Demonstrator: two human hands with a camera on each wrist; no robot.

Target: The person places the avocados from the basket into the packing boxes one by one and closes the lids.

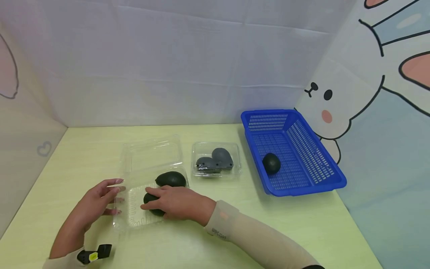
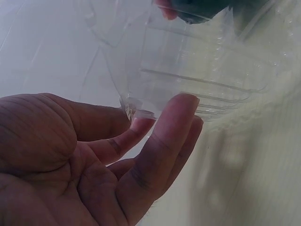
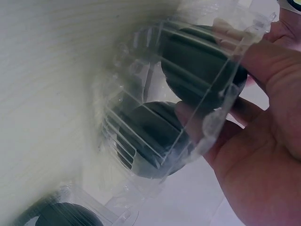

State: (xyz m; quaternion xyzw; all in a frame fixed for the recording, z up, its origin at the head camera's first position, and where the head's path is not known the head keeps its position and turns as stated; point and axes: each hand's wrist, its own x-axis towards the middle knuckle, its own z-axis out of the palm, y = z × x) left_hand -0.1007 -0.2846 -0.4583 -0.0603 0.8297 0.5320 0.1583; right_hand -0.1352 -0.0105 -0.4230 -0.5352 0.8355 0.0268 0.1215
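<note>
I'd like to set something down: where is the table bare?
Bare patches of table: between the right sleeve and blue basket; left of the open clear box, beyond the left hand. Crowded: that box, with two dark fruits and the right hand.

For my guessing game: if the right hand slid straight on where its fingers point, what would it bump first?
Probably the left side of the open clear box, with the left hand beyond, though how high the right hand sits is unclear.

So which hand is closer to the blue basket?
Your right hand. It grips a dark fruit in the open clear box, to the left of the blue basket. Your left hand is farther away, at the box's left edge.
</note>
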